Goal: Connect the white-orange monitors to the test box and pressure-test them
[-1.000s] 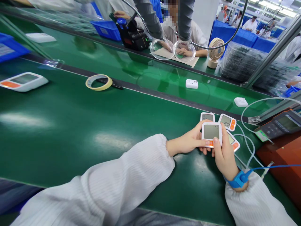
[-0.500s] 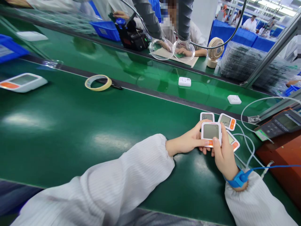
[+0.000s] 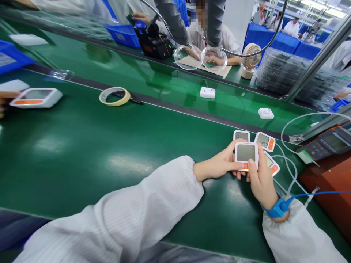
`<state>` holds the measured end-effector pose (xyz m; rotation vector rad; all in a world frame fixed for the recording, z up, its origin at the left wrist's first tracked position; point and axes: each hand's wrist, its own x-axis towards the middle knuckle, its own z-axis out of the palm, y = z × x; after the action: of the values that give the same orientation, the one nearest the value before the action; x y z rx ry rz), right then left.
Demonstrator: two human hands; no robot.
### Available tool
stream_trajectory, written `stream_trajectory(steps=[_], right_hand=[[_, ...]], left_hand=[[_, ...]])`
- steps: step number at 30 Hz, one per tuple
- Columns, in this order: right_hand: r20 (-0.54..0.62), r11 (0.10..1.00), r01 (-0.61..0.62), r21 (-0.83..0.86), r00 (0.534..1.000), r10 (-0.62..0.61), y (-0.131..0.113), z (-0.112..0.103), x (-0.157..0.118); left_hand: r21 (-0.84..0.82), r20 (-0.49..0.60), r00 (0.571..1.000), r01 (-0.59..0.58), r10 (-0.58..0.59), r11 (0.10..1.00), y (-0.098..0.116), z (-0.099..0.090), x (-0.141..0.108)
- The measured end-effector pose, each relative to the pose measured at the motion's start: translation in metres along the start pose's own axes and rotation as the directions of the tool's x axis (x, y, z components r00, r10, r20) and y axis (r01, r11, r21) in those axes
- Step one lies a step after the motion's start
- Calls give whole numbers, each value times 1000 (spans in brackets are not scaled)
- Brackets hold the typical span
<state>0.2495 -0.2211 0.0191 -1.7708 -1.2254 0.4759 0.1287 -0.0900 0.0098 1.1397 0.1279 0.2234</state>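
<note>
Both my hands are closed round a small white blood pressure monitor with a grey screen and orange buttons. My left hand grips its left side, the thumb lying on the orange strip. On the right side, my right hand has its thumb over the lower edge of the screen; a blue band circles that wrist. Just behind lie a second monitor, another reading 402, and one partly hidden by my right hand. Pale tubes run from this group.
A tape roll and dark pen lie by the belt's edge. White units sit on the green belt. A grey meter stands at right. At far left, a blurred co-worker's hand is beside another monitor.
White units on the belt have shifted left. A co-worker's hand has come in at far left, and the monitor there sits slightly further right. My hands stay still.
</note>
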Motion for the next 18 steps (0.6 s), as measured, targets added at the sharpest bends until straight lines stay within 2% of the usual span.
stream_trajectory(steps=[6,9,11,12,14,16,18], right_hand=[[15,999,-1,43,1000,0,1,0,0],[53,994,3,105,999,-9,3,2,-2],[101,994,27,105,994,-37,3,3,-3],[129,995,42,87,990,-53,3,4,-4],[171,997,78,30,982,-82,3,4,-5],[183,992,122,-36,976,-114,2,4,-4],[177,979,162,-122,974,-139,2,2,-2]], left_hand=[[27,10,1000,-16,16,999,-1,0,0],[151,-35,990,-126,133,980,-1,1,-4],[354,-117,954,-221,277,909,1,-1,-6],[472,-160,928,-229,338,851,2,-3,-7],[659,-245,872,-170,423,733,5,-9,-8],[737,-337,814,-85,473,671,8,-17,-6],[732,-423,752,-45,506,679,12,-28,-3]])
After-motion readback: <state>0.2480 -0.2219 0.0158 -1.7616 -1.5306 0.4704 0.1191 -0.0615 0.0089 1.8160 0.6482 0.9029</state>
